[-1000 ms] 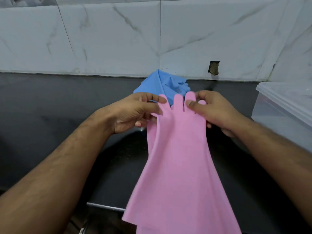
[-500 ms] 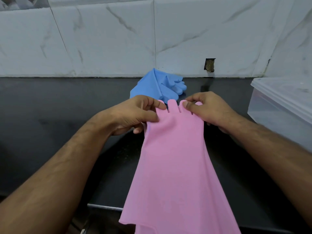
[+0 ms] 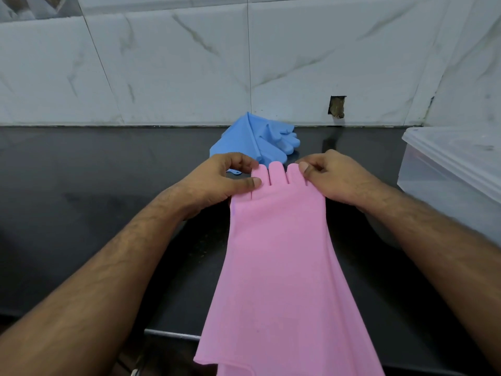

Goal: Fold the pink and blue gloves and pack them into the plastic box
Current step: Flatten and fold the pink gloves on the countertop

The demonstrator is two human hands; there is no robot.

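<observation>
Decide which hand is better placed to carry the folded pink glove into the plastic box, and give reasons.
Probably the right hand: it pinches the pink glove on the side nearest the plastic box. The left hand would have to cross over.

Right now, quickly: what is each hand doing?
Left hand: fingers pinch the pink glove at its finger end.
Right hand: fingers pinch the same glove's finger end from the other side.

I'm looking at what seems a home kitchen: a dark polished stone surface [image 3: 81, 185] runs against white marble-patterned wall tiles [image 3: 176, 71], with rubber washing-up gloves [image 3: 257, 139] and a plastic storage box [image 3: 447, 175].
</observation>
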